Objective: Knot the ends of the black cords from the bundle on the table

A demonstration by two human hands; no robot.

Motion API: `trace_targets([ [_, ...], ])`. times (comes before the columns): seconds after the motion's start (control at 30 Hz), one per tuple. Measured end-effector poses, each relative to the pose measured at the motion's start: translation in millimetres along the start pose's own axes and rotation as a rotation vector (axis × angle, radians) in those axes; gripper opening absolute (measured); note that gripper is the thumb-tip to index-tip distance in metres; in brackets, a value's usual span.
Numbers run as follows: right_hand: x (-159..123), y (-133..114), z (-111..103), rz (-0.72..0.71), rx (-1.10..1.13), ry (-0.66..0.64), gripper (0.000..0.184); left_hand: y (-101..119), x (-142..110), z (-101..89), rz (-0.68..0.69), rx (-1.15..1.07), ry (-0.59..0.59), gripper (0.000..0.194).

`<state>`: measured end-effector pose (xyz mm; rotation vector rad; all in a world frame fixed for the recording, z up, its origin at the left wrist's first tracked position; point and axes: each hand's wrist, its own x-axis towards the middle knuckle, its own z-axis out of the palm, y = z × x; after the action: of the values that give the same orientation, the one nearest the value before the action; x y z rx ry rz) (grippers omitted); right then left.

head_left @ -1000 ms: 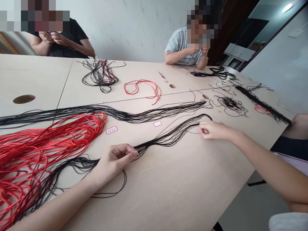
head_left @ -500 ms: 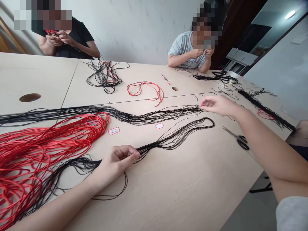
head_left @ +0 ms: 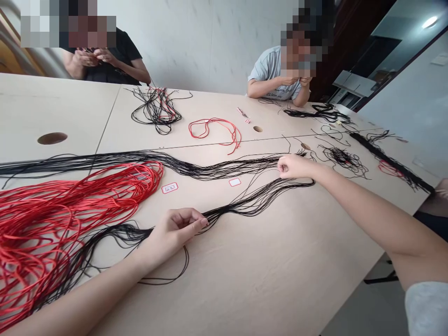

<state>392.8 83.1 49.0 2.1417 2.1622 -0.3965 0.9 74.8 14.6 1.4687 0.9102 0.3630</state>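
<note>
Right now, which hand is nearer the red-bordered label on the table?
Left. The left hand is just below the red-bordered label in view, at the black cords; the right hand is far to the label's right.

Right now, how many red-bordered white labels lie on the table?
2. One white label lies just right of the red cords, the other label between the upper black cord bundle and the lower black cord bundle. More may hide under cords.

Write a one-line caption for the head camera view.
Left hand pinches a black cord bundle beside red cords on a pale table; right hand is at a second black cord bundle.
</note>
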Motion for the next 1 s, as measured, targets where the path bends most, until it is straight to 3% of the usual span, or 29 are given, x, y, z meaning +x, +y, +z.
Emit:
trace_targets([
  [0.13, -34, -24, -17, -0.011, 0.235, -0.059, 0.018, 1, 1, -1.2, -0.006, -0.010, -0.020, 0.033],
  [0.23, -64, -47, -17, -0.043, 0.690, -0.165, 0.028, 2, 0, -1.0, -0.014, -0.005, -0.017, 0.032],
  [0.27, -73, -51, -14, -0.031, 0.744, -0.214, 0.029, 2, 0, -0.9, -0.015, -0.001, -0.011, 0.032],
  [0.3, -80, -54, -10, -0.007, 0.715, -0.249, 0.028, 2, -1, -0.8, -0.016, 0.003, -0.007, 0.032],
  [0.37, -90, -54, 0, 0.056, 0.424, -0.243, 0.021, 2, -1, -0.7, -0.012, 0.008, -0.009, 0.031],
  [0.43, -98, -54, 8, 0.079, 0.057, -0.145, 0.015, 1, 0, -0.6, -0.005, 0.009, -0.021, 0.031],
  [0.5, -104, -60, 12, -0.014, -0.143, -0.044, 0.015, 0, 0, -0.4, 0.007, 0.004, -0.011, 0.029],
  [0.63, -112, -95, 23, -0.434, -0.119, -0.044, 0.013, 0, -1, 1.2, 0.014, -0.021, 0.016, 0.027],
  [0.73, -112, -119, 45, -0.641, -0.218, -0.110, 0.007, 2, -2, 2.5, 0.005, -0.045, 0.028, 0.027],
  [0.87, -109, -126, 66, -0.679, -0.352, -0.110, 0.011, 2, -3, 2.1, -0.009, -0.075, 0.007, 0.028],
  [1.0, -101, -126, 63, -0.613, -0.115, -0.138, 0.014, 0, -4, 0.7, -0.014, -0.109, -0.032, 0.029],
])
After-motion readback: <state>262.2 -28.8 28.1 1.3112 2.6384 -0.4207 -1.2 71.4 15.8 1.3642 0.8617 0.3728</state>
